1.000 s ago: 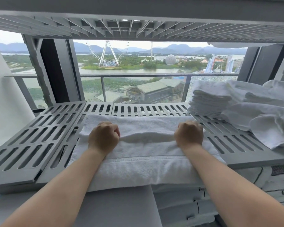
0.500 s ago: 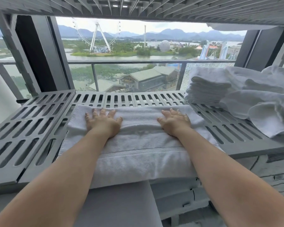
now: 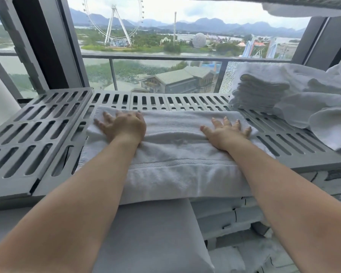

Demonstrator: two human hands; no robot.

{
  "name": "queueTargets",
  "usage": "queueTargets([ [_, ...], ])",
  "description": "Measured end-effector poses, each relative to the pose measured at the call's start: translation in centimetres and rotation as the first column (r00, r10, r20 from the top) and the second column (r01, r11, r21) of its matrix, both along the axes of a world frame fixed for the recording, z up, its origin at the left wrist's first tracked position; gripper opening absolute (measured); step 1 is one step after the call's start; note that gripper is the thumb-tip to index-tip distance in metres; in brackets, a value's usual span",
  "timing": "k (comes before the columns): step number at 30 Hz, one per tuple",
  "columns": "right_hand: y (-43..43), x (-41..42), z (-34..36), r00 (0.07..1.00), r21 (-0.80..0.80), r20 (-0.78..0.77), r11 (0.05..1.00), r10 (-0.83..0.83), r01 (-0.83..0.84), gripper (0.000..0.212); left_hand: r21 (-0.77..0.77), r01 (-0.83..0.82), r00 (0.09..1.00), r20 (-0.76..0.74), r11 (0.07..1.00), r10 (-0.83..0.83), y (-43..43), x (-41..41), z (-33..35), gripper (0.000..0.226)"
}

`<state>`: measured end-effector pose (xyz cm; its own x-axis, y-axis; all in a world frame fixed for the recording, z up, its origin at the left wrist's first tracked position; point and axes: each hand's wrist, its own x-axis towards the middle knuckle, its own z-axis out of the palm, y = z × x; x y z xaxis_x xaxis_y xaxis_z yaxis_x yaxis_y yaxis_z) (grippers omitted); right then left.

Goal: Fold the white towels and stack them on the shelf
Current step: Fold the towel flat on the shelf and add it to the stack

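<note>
Half a second ago both hands lay closer together near the middle of the towel; now they have slid outward toward its two ends, and a second ago they were closed fists on the same cloth. The view has also dropped, so the upper shelf shows only as a sliver at the top right. There are two hands, one folded white towel (image 3: 175, 154) under them, one neat stack of folded towels (image 3: 258, 91) and one loose heap of unfolded towels (image 3: 319, 107). The left hand (image 3: 124, 126) lies flat on the towel's left end, its fingers (image 3: 99, 125) spread apart and reaching almost to the towel's left edge; they grip nothing. The right hand (image 3: 224, 131) lies flat on the right end, its fingers (image 3: 237, 123) likewise splayed and pressed on the cloth, holding nothing. The towel lies directly beneath both palms on the grey slotted shelf (image 3: 37, 134), stretching between the two hands, with its near edge hanging over the shelf's front lip toward the person. A raised fold runs across it just behind the wrists. The stack sits on the same shelf beyond and to the right of the right fingers, well apart from them, and the loose heap lies just beside the stack, farther right. To the left of the left fingers the shelf is bare slotted panel.
</note>
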<state>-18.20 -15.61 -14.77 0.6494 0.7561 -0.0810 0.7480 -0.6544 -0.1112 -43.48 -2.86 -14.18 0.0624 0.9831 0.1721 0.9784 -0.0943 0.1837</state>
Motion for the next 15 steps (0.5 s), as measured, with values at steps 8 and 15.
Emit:
queueTargets([
  [8, -1.2, -2.8, 0.2, 0.991, 0.225, 0.033, 0.965, 0.128, -0.132, 0.069, -0.137, 0.142, 0.981, -0.116, 0.980, -0.158, -3.9, -0.2, 0.7, 0.066],
  [15, -4.9, -7.5, 1.0, 0.896, 0.395, 0.081, 0.811, 0.438, -0.432, 0.038, -0.163, 0.361, 0.925, -0.063, 0.918, -0.375, -10.3, -2.1, 0.5, 0.065],
])
